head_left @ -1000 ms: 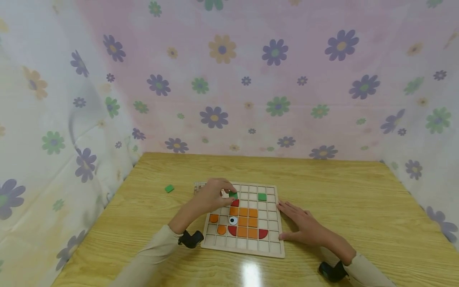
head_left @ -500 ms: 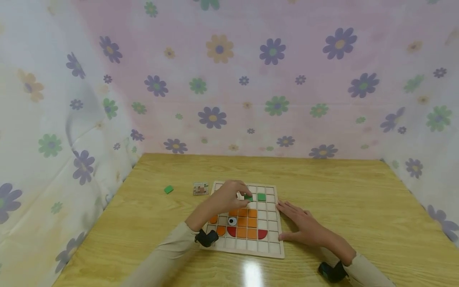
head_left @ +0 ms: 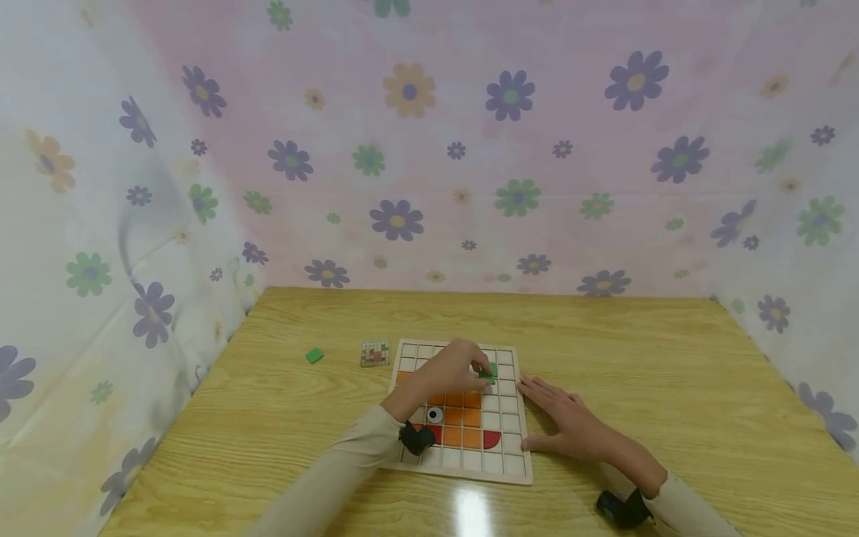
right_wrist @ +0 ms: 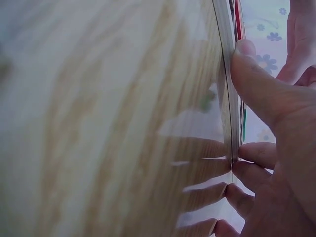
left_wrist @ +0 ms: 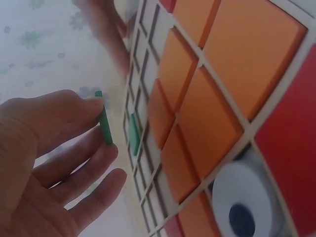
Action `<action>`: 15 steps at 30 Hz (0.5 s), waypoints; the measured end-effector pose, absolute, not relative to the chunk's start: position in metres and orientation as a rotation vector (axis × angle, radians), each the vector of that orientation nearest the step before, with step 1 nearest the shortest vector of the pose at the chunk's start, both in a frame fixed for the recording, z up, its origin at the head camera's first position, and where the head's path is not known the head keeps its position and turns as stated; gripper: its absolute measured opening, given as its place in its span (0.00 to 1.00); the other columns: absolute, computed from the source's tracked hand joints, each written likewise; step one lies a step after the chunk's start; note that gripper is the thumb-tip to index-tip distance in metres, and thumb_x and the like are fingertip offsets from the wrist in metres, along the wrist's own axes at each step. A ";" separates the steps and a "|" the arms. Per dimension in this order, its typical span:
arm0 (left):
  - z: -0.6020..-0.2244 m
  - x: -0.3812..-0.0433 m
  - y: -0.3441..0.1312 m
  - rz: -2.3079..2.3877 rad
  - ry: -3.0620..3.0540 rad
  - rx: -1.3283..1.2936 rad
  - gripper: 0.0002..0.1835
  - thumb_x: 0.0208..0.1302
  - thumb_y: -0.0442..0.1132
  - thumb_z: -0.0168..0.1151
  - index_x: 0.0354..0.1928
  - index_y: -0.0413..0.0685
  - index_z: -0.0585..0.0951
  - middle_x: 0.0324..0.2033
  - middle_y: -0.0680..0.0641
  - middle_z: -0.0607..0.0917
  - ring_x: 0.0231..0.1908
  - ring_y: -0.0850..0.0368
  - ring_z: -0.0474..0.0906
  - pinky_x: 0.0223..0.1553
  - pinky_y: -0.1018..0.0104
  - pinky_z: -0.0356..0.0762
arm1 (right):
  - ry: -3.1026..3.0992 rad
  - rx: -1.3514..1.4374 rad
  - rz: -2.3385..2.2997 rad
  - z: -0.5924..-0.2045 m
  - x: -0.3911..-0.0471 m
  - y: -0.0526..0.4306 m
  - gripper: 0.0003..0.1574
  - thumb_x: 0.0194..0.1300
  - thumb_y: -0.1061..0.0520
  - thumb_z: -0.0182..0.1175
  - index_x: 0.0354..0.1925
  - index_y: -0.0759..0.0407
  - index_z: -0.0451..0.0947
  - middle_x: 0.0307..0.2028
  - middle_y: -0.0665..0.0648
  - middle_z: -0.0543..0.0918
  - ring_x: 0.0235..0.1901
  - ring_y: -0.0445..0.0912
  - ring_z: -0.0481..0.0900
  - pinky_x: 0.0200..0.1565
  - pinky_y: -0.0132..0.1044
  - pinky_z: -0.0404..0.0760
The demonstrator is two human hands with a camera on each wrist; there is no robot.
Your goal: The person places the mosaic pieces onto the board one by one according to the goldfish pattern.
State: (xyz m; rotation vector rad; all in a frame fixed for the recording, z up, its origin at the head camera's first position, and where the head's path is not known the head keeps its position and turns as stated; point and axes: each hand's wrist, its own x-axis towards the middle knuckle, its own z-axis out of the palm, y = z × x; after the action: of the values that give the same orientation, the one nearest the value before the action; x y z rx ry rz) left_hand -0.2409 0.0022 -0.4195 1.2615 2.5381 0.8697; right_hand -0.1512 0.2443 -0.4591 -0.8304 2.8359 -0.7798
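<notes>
My left hand (head_left: 451,369) pinches a thin green square tile (left_wrist: 104,121) between thumb and fingers, just above the wooden grid board (head_left: 506,471). Close by, a second green tile (left_wrist: 134,133) sits in a cell of the board. Orange square tiles (head_left: 453,415), a white eye piece (head_left: 435,415) and a red quarter-round tile (head_left: 492,439) lie in the grid; my left arm covers part of the board. Along the board's right edge my right hand (head_left: 570,425) rests with its fingers spread, thumb and fingertips touching the edge.
Left of the board, a small pattern card (head_left: 375,353) and a loose green tile (head_left: 314,356) lie on the wood-grain table (head_left: 268,418). A flowered cloth (head_left: 463,171) stands behind the table and at both sides.
My left hand has carried the green tile rightward across the board, from the upper left area to beside the placed green tile. My right hand has stayed at the edge.
</notes>
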 end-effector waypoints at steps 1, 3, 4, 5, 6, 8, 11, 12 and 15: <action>-0.422 -0.242 0.005 0.849 2.531 1.273 0.05 0.60 0.37 0.66 0.36 0.47 0.87 0.35 0.54 0.85 0.35 0.65 0.77 0.35 0.78 0.74 | 2.836 -0.830 -0.784 -0.459 -0.151 0.244 0.56 0.55 0.33 0.63 0.70 0.62 0.58 0.69 0.65 0.58 0.67 0.65 0.54 0.52 0.70 0.58; -0.424 -0.243 0.010 0.809 2.519 1.280 0.04 0.60 0.37 0.66 0.36 0.47 0.87 0.34 0.55 0.85 0.34 0.66 0.77 0.36 0.78 0.73 | 2.839 -0.837 -0.785 -0.459 -0.150 0.244 0.56 0.55 0.33 0.63 0.70 0.61 0.58 0.69 0.64 0.59 0.67 0.65 0.54 0.51 0.69 0.59; -0.426 -0.243 0.012 0.789 2.521 1.278 0.04 0.60 0.37 0.66 0.36 0.48 0.87 0.34 0.55 0.84 0.34 0.67 0.77 0.35 0.78 0.73 | 2.840 -0.839 -0.787 -0.459 -0.150 0.244 0.55 0.55 0.33 0.63 0.70 0.61 0.58 0.69 0.64 0.59 0.67 0.64 0.54 0.52 0.69 0.58; -0.427 -0.244 0.013 0.771 2.526 1.273 0.04 0.60 0.36 0.66 0.35 0.47 0.87 0.34 0.55 0.84 0.34 0.67 0.77 0.35 0.78 0.73 | 2.840 -0.841 -0.788 -0.459 -0.150 0.244 0.55 0.56 0.33 0.63 0.70 0.61 0.58 0.69 0.64 0.59 0.67 0.64 0.55 0.52 0.69 0.58; -0.428 -0.244 0.015 0.756 2.531 1.268 0.04 0.59 0.36 0.66 0.35 0.47 0.88 0.33 0.55 0.84 0.34 0.67 0.77 0.35 0.78 0.73 | 2.840 -0.842 -0.788 -0.459 -0.151 0.244 0.55 0.56 0.33 0.63 0.70 0.61 0.58 0.69 0.64 0.59 0.67 0.64 0.55 0.52 0.69 0.58; -0.430 -0.244 0.017 0.731 2.546 1.254 0.04 0.59 0.35 0.66 0.34 0.47 0.88 0.32 0.55 0.83 0.33 0.67 0.75 0.34 0.79 0.72 | 2.838 -0.843 -0.787 -0.459 -0.151 0.244 0.55 0.55 0.33 0.63 0.70 0.61 0.58 0.69 0.64 0.58 0.67 0.64 0.54 0.52 0.70 0.58; -0.433 -0.244 0.020 0.704 2.570 1.262 0.04 0.59 0.34 0.66 0.34 0.46 0.88 0.32 0.54 0.82 0.32 0.66 0.74 0.32 0.79 0.71 | 2.834 -0.839 -0.787 -0.460 -0.151 0.244 0.55 0.56 0.33 0.63 0.70 0.61 0.57 0.69 0.64 0.58 0.67 0.64 0.54 0.52 0.70 0.58; -0.433 -0.244 0.020 0.703 2.572 1.268 0.04 0.59 0.34 0.66 0.34 0.45 0.88 0.31 0.54 0.82 0.32 0.66 0.73 0.32 0.79 0.70 | 2.835 -0.840 -0.789 -0.460 -0.151 0.245 0.55 0.56 0.33 0.63 0.70 0.62 0.57 0.69 0.64 0.58 0.67 0.64 0.54 0.52 0.70 0.58; -0.434 -0.243 0.020 0.696 2.587 1.267 0.04 0.58 0.34 0.67 0.35 0.46 0.88 0.31 0.54 0.82 0.31 0.67 0.73 0.31 0.78 0.70 | 2.833 -0.845 -0.799 -0.459 -0.150 0.244 0.55 0.56 0.34 0.63 0.70 0.62 0.57 0.69 0.64 0.58 0.67 0.65 0.54 0.51 0.71 0.58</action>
State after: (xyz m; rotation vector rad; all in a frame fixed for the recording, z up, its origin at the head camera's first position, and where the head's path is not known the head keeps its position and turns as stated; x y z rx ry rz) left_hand -0.2427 0.0202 -0.4337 1.2666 2.5867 0.6958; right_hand -0.1503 0.2438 -0.4593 -0.8450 2.8331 -0.7986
